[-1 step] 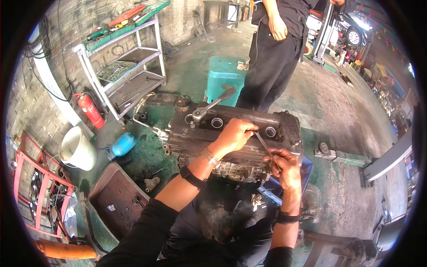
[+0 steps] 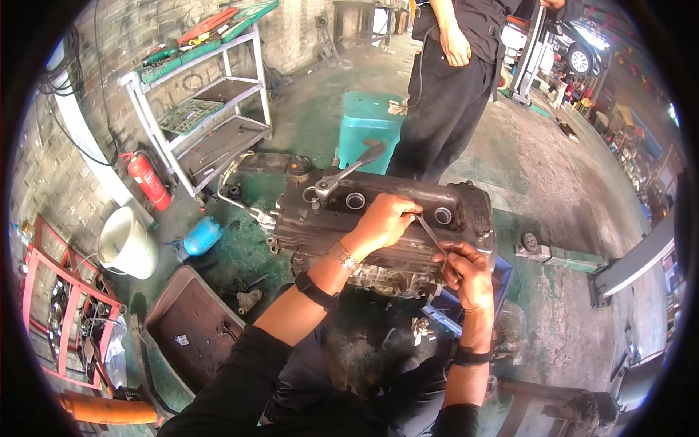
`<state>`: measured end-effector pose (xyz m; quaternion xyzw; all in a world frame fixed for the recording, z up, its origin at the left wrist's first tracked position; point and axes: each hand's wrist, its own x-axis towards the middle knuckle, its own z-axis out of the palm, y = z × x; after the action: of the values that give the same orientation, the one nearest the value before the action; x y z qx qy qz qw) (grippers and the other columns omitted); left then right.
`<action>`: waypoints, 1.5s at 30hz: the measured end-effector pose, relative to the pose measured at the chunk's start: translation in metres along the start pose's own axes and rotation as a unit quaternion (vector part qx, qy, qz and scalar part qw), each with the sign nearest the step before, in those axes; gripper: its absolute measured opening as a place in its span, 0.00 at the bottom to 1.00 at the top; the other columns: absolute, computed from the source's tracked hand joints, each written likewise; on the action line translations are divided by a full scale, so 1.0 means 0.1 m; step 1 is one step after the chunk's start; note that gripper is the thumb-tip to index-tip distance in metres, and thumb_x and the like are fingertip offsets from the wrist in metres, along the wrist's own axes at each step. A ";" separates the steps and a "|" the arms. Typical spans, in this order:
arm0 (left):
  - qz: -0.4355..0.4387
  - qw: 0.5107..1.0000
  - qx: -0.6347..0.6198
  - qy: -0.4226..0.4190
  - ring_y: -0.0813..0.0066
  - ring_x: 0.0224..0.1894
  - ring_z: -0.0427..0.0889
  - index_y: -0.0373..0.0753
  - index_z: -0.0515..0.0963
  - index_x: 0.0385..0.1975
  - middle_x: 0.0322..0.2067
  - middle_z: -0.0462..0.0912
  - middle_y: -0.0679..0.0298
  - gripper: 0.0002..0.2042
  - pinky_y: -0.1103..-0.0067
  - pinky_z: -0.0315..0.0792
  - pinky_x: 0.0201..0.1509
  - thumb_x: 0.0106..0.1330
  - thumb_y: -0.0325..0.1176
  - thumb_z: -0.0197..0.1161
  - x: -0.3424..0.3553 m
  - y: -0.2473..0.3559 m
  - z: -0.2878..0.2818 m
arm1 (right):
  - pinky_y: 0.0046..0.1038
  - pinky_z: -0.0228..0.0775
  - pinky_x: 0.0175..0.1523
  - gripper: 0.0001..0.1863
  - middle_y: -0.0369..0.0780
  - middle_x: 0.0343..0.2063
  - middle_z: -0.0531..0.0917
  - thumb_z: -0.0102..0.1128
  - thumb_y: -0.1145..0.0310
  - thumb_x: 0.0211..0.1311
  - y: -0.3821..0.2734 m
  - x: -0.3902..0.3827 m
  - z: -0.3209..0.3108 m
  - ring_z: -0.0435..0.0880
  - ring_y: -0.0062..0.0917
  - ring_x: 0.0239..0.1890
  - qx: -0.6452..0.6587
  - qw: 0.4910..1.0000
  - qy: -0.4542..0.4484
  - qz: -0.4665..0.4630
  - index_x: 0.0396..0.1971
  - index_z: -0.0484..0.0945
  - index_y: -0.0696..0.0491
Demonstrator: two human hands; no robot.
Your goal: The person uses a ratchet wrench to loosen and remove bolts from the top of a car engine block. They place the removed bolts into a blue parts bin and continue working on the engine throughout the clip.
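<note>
A dark engine with its valve cover lies in front of me. My right hand is closed around the near end of a slim metal wrench, which slants up and left over the cover. At the wrench's far end, the fingers of my left hand are pinched together, resting low over the cover; their tips partly hide that end. Round openings show in the cover on both sides of my left hand. A ratchet stands on the cover's left part, its handle pointing away to the right.
Another person stands behind the engine, beside a teal bin. To the left are a tool cart, a fire extinguisher, a white bucket and a brown tub. A blue crate sits by the engine's right end.
</note>
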<state>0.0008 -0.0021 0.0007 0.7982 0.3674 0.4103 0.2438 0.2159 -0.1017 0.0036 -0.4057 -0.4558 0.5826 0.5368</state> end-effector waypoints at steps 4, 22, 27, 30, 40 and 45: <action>-0.009 1.000 0.012 0.014 0.59 0.43 0.86 0.32 0.84 0.42 0.41 0.86 0.49 0.10 0.72 0.78 0.49 0.62 0.24 0.63 0.00 0.02 0.02 | 0.17 0.61 0.21 0.13 0.46 0.33 0.86 0.52 0.78 0.66 0.01 -0.01 -0.06 0.68 0.13 0.16 0.032 0.999 0.023 -0.029 0.48 0.78 0.61; -0.033 0.999 -0.008 0.012 0.61 0.42 0.87 0.30 0.84 0.41 0.40 0.86 0.49 0.10 0.73 0.78 0.47 0.62 0.24 0.64 0.00 0.02 0.02 | 0.19 0.67 0.22 0.10 0.40 0.29 0.84 0.52 0.78 0.67 0.04 0.04 -0.12 0.72 0.15 0.19 -0.020 0.989 0.124 -0.076 0.45 0.77 0.61; -0.022 1.000 0.003 0.020 0.61 0.42 0.87 0.31 0.84 0.42 0.40 0.86 0.48 0.10 0.73 0.78 0.47 0.62 0.24 0.64 0.00 0.00 0.03 | 0.18 0.67 0.23 0.09 0.40 0.28 0.84 0.53 0.78 0.67 0.08 -0.04 -0.06 0.73 0.15 0.19 -0.027 0.986 0.137 -0.088 0.45 0.77 0.62; 0.011 0.998 -0.013 0.059 0.53 0.38 0.85 0.31 0.84 0.36 0.35 0.85 0.46 0.08 0.70 0.78 0.42 0.59 0.23 0.63 0.01 -0.03 0.06 | 0.18 0.67 0.23 0.09 0.40 0.28 0.84 0.54 0.78 0.67 0.12 -0.12 0.02 0.73 0.14 0.19 -0.024 0.985 0.144 -0.093 0.45 0.77 0.62; 0.014 0.997 -0.049 0.063 0.50 0.35 0.85 0.31 0.84 0.34 0.32 0.84 0.46 0.07 0.69 0.78 0.39 0.58 0.20 0.62 0.01 -0.03 0.06 | 0.15 0.60 0.24 0.11 0.32 0.25 0.79 0.60 0.77 0.65 0.30 -0.41 0.41 0.69 0.09 0.20 -0.124 0.974 0.157 -0.109 0.47 0.79 0.60; 0.032 0.998 -0.033 0.048 0.52 0.39 0.86 0.32 0.84 0.37 0.35 0.85 0.47 0.08 0.70 0.79 0.44 0.60 0.20 0.60 0.01 -0.02 0.01 | 0.17 0.72 0.41 0.14 0.34 0.32 0.84 0.65 0.78 0.62 0.39 -0.44 0.67 0.79 0.13 0.34 -0.187 0.971 0.085 -0.118 0.47 0.80 0.63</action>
<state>0.0014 0.0003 -0.0006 0.7807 0.3386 0.4676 0.2393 0.1452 -0.1519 -0.0180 -0.4905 -0.5541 0.3827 0.5531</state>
